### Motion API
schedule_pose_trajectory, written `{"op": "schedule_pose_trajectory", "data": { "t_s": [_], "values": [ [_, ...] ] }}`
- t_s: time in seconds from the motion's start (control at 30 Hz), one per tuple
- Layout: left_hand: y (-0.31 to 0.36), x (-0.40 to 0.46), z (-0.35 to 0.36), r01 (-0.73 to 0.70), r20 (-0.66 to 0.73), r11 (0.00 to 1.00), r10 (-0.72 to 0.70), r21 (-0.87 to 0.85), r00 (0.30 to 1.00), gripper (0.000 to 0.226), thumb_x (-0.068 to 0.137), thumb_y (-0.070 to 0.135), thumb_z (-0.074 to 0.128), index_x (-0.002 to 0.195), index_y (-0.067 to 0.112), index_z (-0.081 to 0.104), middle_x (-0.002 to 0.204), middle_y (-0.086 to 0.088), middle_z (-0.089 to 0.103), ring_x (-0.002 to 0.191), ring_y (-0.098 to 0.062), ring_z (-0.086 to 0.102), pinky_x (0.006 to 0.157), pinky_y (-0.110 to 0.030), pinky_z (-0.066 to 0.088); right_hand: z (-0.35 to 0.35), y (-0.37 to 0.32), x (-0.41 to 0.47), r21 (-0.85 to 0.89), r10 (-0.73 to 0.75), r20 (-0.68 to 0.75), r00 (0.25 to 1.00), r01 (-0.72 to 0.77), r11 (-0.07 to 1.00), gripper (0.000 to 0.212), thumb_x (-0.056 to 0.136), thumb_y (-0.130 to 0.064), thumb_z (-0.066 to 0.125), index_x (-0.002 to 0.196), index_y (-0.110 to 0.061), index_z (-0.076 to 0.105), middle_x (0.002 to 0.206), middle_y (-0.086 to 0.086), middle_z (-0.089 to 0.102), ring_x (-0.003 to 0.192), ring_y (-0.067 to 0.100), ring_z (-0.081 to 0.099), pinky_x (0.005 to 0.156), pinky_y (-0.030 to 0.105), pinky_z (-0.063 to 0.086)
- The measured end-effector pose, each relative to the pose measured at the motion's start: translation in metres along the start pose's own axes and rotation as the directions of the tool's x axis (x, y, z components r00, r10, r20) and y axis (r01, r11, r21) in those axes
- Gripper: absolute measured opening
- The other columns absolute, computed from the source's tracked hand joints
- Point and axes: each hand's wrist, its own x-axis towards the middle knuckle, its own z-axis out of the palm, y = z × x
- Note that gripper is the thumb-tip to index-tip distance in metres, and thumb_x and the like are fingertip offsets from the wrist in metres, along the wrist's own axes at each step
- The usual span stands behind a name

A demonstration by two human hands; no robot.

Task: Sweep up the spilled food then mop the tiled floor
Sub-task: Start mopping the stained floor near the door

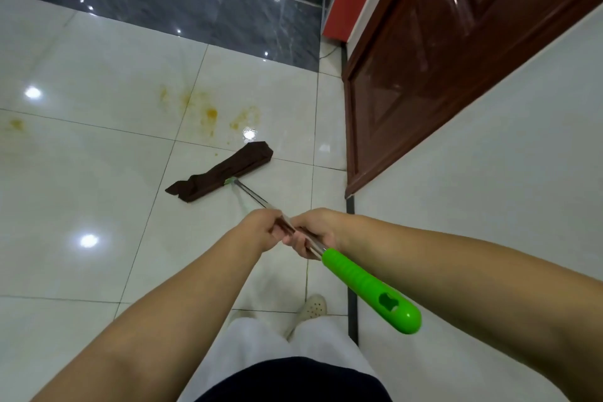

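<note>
Left hand [261, 227] and right hand [311, 233] clenched round steel mop pole [253, 197], flat brown cloth head [222, 173] beyond hands, orange smears [210, 114] just past it on glossy white tiles [81, 173]

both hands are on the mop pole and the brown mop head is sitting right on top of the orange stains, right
Not quite. In the head view the left hand and right hand do grip the mop pole, but the brown mop head rests on the tiled floor just short of the orange stains, nearer the person, not on top of them.

Glossy floor tiles [98, 147], cloth mop head [222, 173]
</note>
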Motion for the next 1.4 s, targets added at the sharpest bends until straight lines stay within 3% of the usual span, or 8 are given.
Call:
{"op": "schedule_pose_trajectory", "data": {
  "t_s": [0.07,0.17,0.27,0.43,0.63,0.8,1.27,1.4],
  "values": [
    [0.004,0.007,0.009,0.094,0.013,0.989,-0.093,-0.114,0.996,0.032,0.097,-0.001,0.025,0.114,0.002,0.053,0.086,-0.026,0.056,0.099,-0.028,0.062,0.082,-0.026,0.050,-0.007,-0.003,-0.007,0.123,0.035,0.061,0.997,-0.043,0.991,0.034,0.104,-0.025,0.031,0.082,-0.008,0.050,0.041,0.007,0.051,0.021,0.006,0.035,0.026,0.009,0.031],
    [0.010,0.014,0.021,0.122,0.019,0.970,-0.121,-0.212,0.993,0.031,0.100,0.004,0.020,0.081,-0.005,0.044,0.074,-0.013,0.043,0.063,-0.021,0.046,0.050,-0.031,0.050,-0.012,-0.010,-0.012,0.173,0.103,0.124,0.987,-0.124,0.977,0.042,0.103,-0.036,0.036,0.072,-0.010,0.047,0.037,0.004,0.044,0.020,0.007,0.034,0.025,0.008,0.028],
    [0.022,0.025,0.026,0.110,-0.006,0.967,-0.114,-0.228,0.993,0.033,0.100,0.006,0.019,0.074,-0.004,0.037,0.070,-0.011,0.039,0.058,-0.019,0.040,0.030,-0.021,0.044,-0.010,-0.025,-0.012,0.169,0.119,0.140,0.983,-0.142,0.975,0.044,0.101,-0.039,0.040,0.068,-0.010,0.041,0.033,0.002,0.038,0.018,0.008,0.033,0.024,0.010,0.027],
    [0.060,0.043,0.034,0.109,0.005,0.980,-0.109,-0.167,0.994,0.037,0.103,0.015,0.021,0.075,-0.003,0.039,0.070,-0.011,0.044,0.060,-0.016,0.046,0.045,-0.027,0.046,-0.008,-0.067,-0.002,0.251,0.033,0.158,0.987,-0.073,0.965,0.040,0.103,-0.032,0.039,0.071,-0.009,0.044,0.032,0.002,0.043,0.018,0.006,0.030,0.023,0.009,0.025],
    [0.120,0.085,0.050,0.049,-0.085,0.984,-0.064,-0.170,0.994,0.032,0.101,0.013,0.025,0.075,0.000,0.038,0.068,-0.009,0.042,0.055,-0.014,0.043,0.029,-0.015,0.041,-0.008,-0.138,0.022,0.286,0.032,0.202,0.979,-0.090,0.954,0.039,0.101,-0.033,0.042,0.069,-0.012,0.046,0.032,-0.001,0.036,0.018,0.006,0.030,0.023,0.009,0.025],
    [0.176,0.124,0.079,0.027,-0.135,0.992,-0.044,-0.124,0.990,0.030,0.101,0.015,0.026,0.076,0.003,0.036,0.068,-0.007,0.042,0.042,-0.015,0.047,0.024,-0.012,0.033,-0.023,-0.211,0.045,0.280,0.046,0.156,0.987,-0.088,0.956,0.035,0.102,-0.031,0.041,0.075,-0.010,0.049,0.063,0.000,0.039,0.020,0.006,0.031,0.022,0.012,0.025],
    [0.267,0.207,0.122,0.017,-0.253,0.999,-0.025,-0.035,0.967,0.034,0.103,0.021,0.030,0.076,0.004,0.041,0.065,-0.005,0.044,0.033,-0.015,0.052,0.033,-0.015,0.042,-0.055,-0.321,0.089,0.347,0.020,0.205,0.978,-0.092,0.933,0.031,0.100,-0.029,0.049,0.074,-0.014,0.055,0.071,0.000,0.047,0.022,0.006,0.031,0.024,0.011,0.028],
    [0.265,0.206,0.139,0.012,-0.225,0.999,-0.020,-0.035,0.974,0.031,0.103,0.021,0.028,0.079,0.004,0.040,0.067,-0.004,0.045,0.021,-0.011,0.047,0.032,-0.015,0.043,-0.074,-0.323,0.074,0.447,-0.020,0.218,0.976,-0.082,0.891,0.017,0.102,-0.017,0.044,0.097,-0.021,0.060,0.082,0.005,0.055,0.031,0.006,0.034,0.026,0.012,0.032]
  ]
}}
